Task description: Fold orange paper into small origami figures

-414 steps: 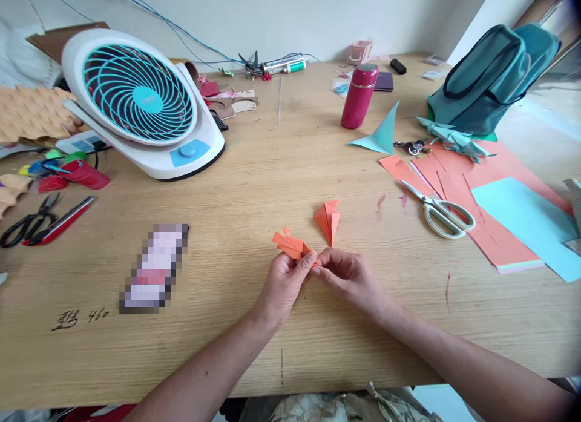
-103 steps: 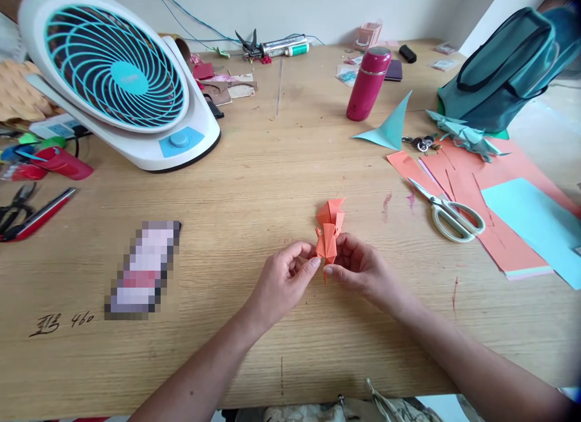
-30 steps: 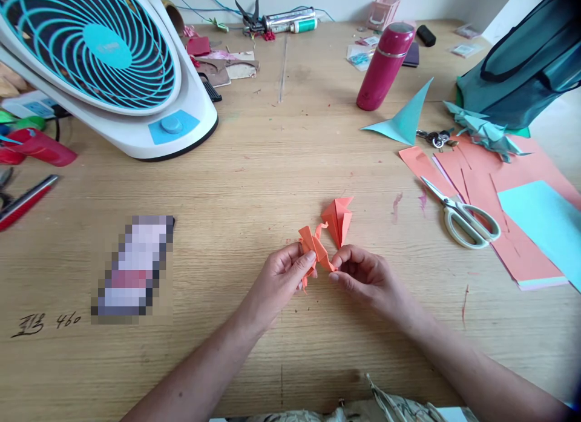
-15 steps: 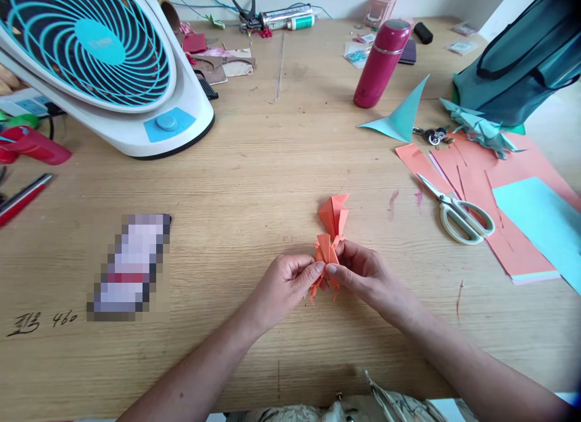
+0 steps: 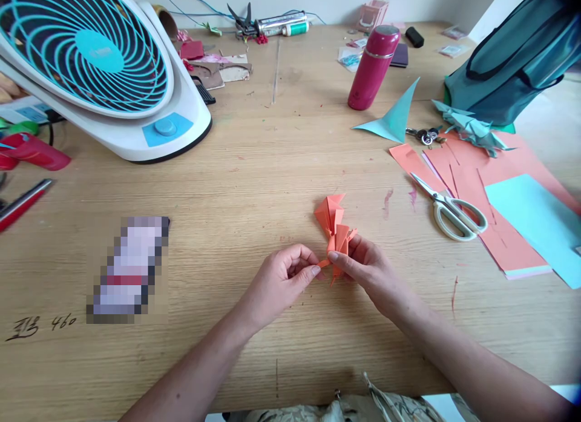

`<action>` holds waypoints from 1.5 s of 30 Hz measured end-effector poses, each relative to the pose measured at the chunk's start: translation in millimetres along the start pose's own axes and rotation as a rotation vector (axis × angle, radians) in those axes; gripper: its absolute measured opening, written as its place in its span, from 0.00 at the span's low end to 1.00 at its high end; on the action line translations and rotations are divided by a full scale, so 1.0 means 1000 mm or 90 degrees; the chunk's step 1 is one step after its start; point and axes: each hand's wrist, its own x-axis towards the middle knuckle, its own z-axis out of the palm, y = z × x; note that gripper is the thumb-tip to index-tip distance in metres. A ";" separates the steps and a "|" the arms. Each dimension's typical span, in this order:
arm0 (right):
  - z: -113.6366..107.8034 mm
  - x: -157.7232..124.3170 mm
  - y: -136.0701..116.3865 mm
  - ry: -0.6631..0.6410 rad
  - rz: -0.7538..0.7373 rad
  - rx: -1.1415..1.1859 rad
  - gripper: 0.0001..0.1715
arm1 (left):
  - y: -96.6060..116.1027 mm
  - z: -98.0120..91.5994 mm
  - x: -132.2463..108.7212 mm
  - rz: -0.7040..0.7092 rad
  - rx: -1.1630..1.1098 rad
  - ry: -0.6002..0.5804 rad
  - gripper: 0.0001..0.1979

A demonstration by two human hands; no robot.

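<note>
An orange origami figure (image 5: 341, 235) of folded paper, with a fanned end pointing away from me, is held just above the wooden table (image 5: 218, 204). My right hand (image 5: 365, 261) is closed on its body, thumb on top and fingers beneath. With thumb and forefinger, my left hand (image 5: 290, 273) pinches a thin folded strip sticking out at the figure's near left side. The fingers hide part of the figure's underside.
To the right lie white-handled scissors (image 5: 458, 215) on orange paper sheets (image 5: 512, 246), a light blue sheet (image 5: 535, 222) and folded teal paper (image 5: 394, 120). A pink flask (image 5: 373, 68), a teal bag (image 5: 494, 71), a fan (image 5: 181, 107) and a pixelated phone (image 5: 129, 267) stand or lie around.
The left hand has shifted its pinch from the figure's body to a thin strip at its left side. The figure has turned in the right hand. The view has shifted slightly.
</note>
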 end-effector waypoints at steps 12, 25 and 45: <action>0.002 0.000 0.002 0.007 -0.001 0.006 0.26 | -0.003 0.002 0.000 0.030 0.003 -0.023 0.07; 0.001 0.001 -0.001 -0.003 0.020 0.049 0.27 | -0.001 0.005 0.001 0.030 -0.018 -0.017 0.08; -0.006 0.001 -0.002 -0.055 0.071 0.030 0.25 | 0.006 0.010 -0.002 -0.022 -0.096 0.012 0.10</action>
